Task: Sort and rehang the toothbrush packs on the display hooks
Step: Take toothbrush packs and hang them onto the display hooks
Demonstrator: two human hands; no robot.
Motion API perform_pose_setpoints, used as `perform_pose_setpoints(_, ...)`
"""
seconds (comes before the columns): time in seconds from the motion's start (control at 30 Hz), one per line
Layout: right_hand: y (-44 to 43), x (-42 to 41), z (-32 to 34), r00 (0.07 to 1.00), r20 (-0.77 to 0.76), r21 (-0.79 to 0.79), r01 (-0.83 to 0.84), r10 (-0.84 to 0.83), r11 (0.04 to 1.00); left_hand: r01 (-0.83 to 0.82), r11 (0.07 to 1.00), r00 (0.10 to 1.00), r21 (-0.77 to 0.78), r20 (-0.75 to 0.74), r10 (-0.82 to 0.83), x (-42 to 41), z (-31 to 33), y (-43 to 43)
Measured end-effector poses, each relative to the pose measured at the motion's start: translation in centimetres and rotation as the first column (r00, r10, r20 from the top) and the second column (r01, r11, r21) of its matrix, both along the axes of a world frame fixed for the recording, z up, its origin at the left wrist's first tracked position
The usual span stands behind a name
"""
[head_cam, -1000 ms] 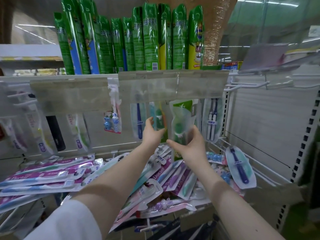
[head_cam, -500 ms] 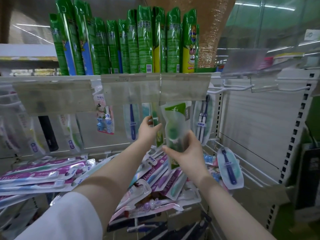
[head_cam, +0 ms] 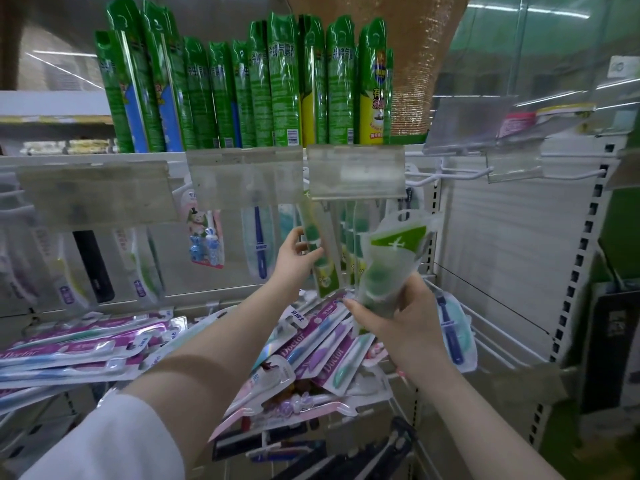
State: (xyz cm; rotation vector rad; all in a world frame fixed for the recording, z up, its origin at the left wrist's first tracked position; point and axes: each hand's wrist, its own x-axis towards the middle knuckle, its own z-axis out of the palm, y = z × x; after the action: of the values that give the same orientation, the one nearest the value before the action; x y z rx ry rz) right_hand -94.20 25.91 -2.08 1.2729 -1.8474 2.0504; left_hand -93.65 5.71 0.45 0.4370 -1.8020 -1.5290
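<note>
My right hand (head_cam: 401, 317) grips a clear pack with a green header, the green toothbrush pack (head_cam: 388, 261), held upright and off its hook, right of the centre hook. My left hand (head_cam: 294, 261) holds the lower part of a hanging green-and-yellow toothbrush pack (head_cam: 320, 258) under the clear price holder (head_cam: 356, 171), tilting it left. Several more packs hang on hooks to the left, among them a blue toothbrush pack (head_cam: 259, 244) and a children's rabbit pack (head_cam: 204, 237). A heap of purple "Doctor" packs (head_cam: 322, 344) lies below my arms.
Green spray cans (head_cam: 277, 88) stand on the shelf above. Two bare white hooks (head_cam: 450, 176) stick out at the upper right, in front of a slatted back panel. A blue toothbrush pack (head_cam: 453, 327) leans on the wire rail at the right. Dark packs lie at the bottom.
My right hand has drawn the green pack down and to the right, off the hook. My left hand has taken hold of the neighbouring hanging pack and pushed it left. The view has shifted slightly right.
</note>
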Motion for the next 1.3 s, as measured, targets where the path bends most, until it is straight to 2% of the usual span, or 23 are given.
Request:
perform_pose_setpoints(0.1, 0.6, -0.5, -0.3, 0.999, 0.043, -0.017, 0.021, -0.021, 1.0, 0.068, 0.998, 0.997, -0.009, -0.035, -0.068, 1.0, -0.1, 0.9)
perform_pose_setpoints(0.33, 1.4, -0.5, -0.3, 0.996, 0.023, 0.009, 0.089, -0.089, 0.996, 0.168, 0.982, 0.982, -0.086, -0.069, -0.174, 3.2, 0.2, 3.1)
perform_pose_setpoints(0.5, 2.0, 1.5, -0.2, 0.991, 0.062, -0.023, 0.12, -0.118, 0.993, 0.21, 0.958, 0.973, -0.195, -0.053, -0.224, 4.8, 0.7, 5.2)
perform_pose_setpoints(0.77, 3.7, 4.7, 0.6, 0.984, 0.073, -0.05, 0.164, -0.16, 0.985, 0.301, 0.914, 0.944, -0.272, -0.055, -0.327, 7.9, 1.2, 8.4)
perform_pose_setpoints(0.87, 4.6, 5.5, 0.8, 0.981, 0.059, -0.062, 0.187, -0.184, 0.98, 0.321, 0.912, 0.934, -0.253, -0.074, -0.35, 8.7, 1.5, 9.4)
perform_pose_setpoints(1.13, 6.4, 5.7, 1.8, 0.983, 0.049, -0.035, 0.176, -0.175, 0.984, 0.218, 0.926, 0.962, -0.308, -0.091, -0.257, 10.0, 2.4, 11.6)
perform_pose_setpoints(1.3, 8.3, 4.5, 2.0, 0.995, 0.054, -0.046, 0.091, -0.088, 0.995, 0.19, 0.917, 0.979, -0.35, 0.0, -0.203, 10.4, 2.4, 14.0)
